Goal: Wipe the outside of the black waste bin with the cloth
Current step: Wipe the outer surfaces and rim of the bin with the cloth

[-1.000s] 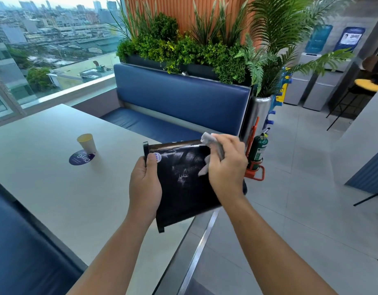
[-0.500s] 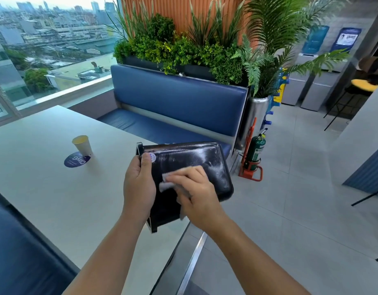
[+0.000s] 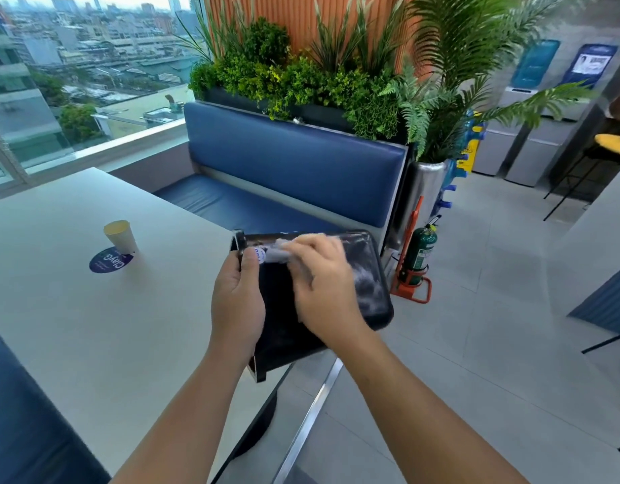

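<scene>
The black waste bin (image 3: 366, 284) lies tipped on its side over the near right corner of the pale table (image 3: 74, 309), its glossy side facing up. My left hand (image 3: 237, 302) grips the bin's rim end, thumb beside a small round sticker. My right hand (image 3: 322, 291) holds a pale grey cloth (image 3: 279, 255) and presses it on the bin's upper side near that rim; the fingers are blurred. Whitish smears show on the bin's right part.
A paper cup (image 3: 120, 235) stands on a round purple sticker (image 3: 109, 264) further left on the table. Behind is a blue bench (image 3: 294, 169) topped with plants. A green fire extinguisher (image 3: 419, 255) in an orange stand sits on the tiled floor to the right.
My right hand has swept the cloth from the bin's right edge down across its side, then up toward the rim by my left thumb. The bin has turned, showing more of its rounded base end.
</scene>
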